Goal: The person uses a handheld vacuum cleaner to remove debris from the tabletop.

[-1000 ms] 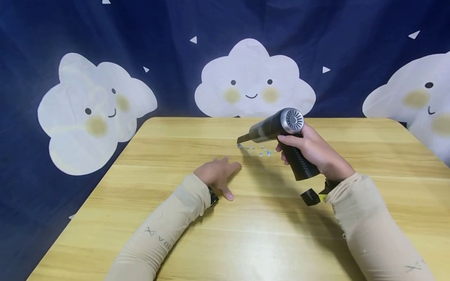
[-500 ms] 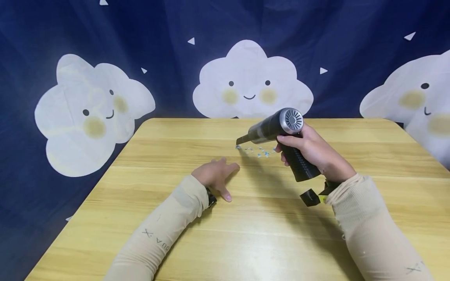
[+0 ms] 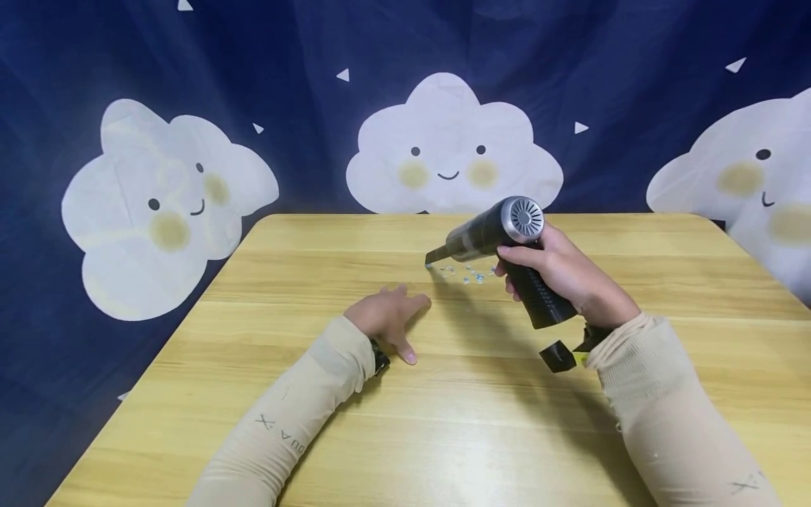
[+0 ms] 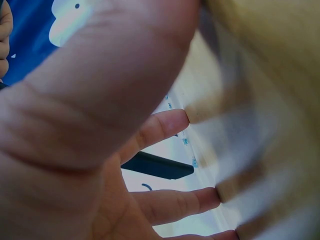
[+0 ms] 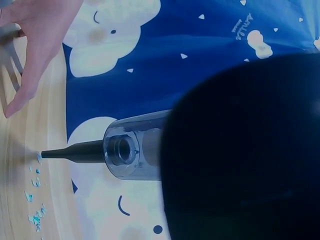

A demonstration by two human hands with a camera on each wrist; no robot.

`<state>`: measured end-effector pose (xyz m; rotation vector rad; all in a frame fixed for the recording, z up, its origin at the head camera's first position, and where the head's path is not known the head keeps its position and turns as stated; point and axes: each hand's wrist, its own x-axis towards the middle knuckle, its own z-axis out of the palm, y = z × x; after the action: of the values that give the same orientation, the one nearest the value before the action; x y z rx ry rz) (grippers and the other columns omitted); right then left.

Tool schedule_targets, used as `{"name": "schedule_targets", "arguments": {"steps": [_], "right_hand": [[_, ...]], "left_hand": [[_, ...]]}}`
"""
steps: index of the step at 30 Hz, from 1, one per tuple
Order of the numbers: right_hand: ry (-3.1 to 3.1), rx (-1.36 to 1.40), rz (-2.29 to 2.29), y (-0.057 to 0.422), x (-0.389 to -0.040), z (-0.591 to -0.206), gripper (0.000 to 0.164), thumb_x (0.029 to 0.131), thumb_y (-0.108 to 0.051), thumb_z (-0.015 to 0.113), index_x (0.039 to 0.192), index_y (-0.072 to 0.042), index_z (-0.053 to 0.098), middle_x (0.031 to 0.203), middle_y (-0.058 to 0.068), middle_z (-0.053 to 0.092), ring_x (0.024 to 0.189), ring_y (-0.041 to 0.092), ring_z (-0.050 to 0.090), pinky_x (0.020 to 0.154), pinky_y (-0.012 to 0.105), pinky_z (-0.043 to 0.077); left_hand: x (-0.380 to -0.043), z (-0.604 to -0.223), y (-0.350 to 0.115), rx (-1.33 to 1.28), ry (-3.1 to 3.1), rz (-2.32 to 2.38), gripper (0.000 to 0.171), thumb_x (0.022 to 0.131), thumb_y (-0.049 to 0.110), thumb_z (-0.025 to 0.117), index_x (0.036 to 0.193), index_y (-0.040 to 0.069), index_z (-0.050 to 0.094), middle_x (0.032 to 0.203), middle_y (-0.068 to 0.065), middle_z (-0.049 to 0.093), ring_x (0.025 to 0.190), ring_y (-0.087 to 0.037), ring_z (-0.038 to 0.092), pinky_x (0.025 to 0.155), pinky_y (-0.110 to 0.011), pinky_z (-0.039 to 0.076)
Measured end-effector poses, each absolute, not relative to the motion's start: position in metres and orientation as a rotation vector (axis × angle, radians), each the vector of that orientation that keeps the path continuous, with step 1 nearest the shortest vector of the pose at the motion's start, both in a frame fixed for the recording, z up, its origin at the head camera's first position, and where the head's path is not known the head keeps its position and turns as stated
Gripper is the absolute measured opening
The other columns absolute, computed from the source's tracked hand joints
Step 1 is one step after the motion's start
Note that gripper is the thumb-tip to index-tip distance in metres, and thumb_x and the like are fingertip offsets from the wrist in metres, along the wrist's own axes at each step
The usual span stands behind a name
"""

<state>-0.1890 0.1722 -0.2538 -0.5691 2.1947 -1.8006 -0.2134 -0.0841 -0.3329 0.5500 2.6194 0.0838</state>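
Note:
My right hand (image 3: 560, 271) grips the black handle of a handheld vacuum cleaner (image 3: 488, 229), thumb along its upper side. Its clear dust cup (image 5: 137, 145) and narrow black nozzle (image 5: 75, 151) show in the right wrist view. The nozzle tip points down-left, right at the left end of a scatter of small blue and white paper scraps (image 3: 479, 277). On the near side of the scraps, my left hand (image 3: 389, 317) rests on the table with fingers spread and fingertips down, holding nothing. In the left wrist view its fingers (image 4: 172, 205) stand near the dark nozzle.
The wooden table (image 3: 405, 422) reaches back to a dark blue curtain (image 3: 304, 84) with white smiling clouds. A black wrist-worn piece (image 3: 557, 356) hangs under the right wrist. The vacuum's shadow falls across the table between both arms.
The scraps at the nozzle tip have dwindled to a small speck. The head view has shifted slightly; both hands stay nearly where they were, the right still gripping the vacuum.

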Motion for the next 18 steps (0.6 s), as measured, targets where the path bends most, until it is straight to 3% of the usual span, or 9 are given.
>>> {"name": "schedule_targets", "arguments": {"steps": [18], "right_hand": [[2.204,-0.577,-1.8,0.1706,-0.1892,-0.2541,0.044,0.098,-0.018,0.051,0.136,-0.01,0.03,0.082,0.015,0.061,0.059,0.022,0.059,0.056,0.035,0.055]], "left_hand": [[-0.2127,-0.3332,-0.0852,0.561,2.632,0.077,0.102,0.059,0.048,0.085,0.145,0.029,0.032,0.151,-0.019,0.028,0.131,-0.046,0.029,0.094,-0.057,0.043]]}}
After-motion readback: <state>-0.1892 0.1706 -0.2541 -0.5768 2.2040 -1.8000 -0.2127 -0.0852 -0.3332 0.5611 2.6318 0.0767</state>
